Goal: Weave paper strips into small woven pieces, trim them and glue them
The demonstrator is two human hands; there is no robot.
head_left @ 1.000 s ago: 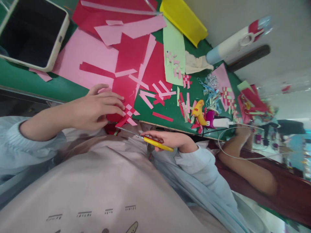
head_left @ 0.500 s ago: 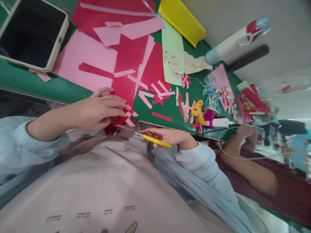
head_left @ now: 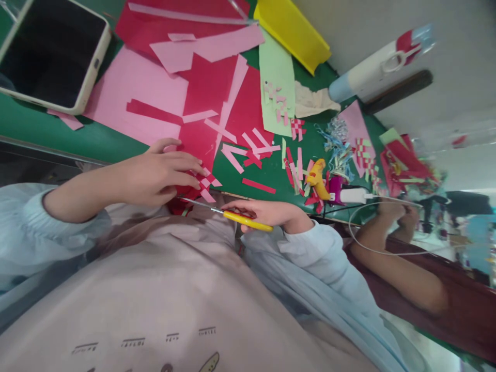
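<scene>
Scissors [head_left: 248, 221], yellow-handled, metal-bladed, held in my right hand [head_left: 271, 211]; left hand [head_left: 157, 175] loosely open, red-and-pink woven paper strips [head_left: 208, 182] under its fingertips.

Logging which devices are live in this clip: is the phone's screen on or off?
Off, as far as it shows: the phone lies face up, dark but for faint sheen, with no icons or text lit.

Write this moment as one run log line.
left hand: fingers on woven paper piece | right hand: holding yellow-handled scissors | blades: near left hand | green table: loose paper strips
</scene>
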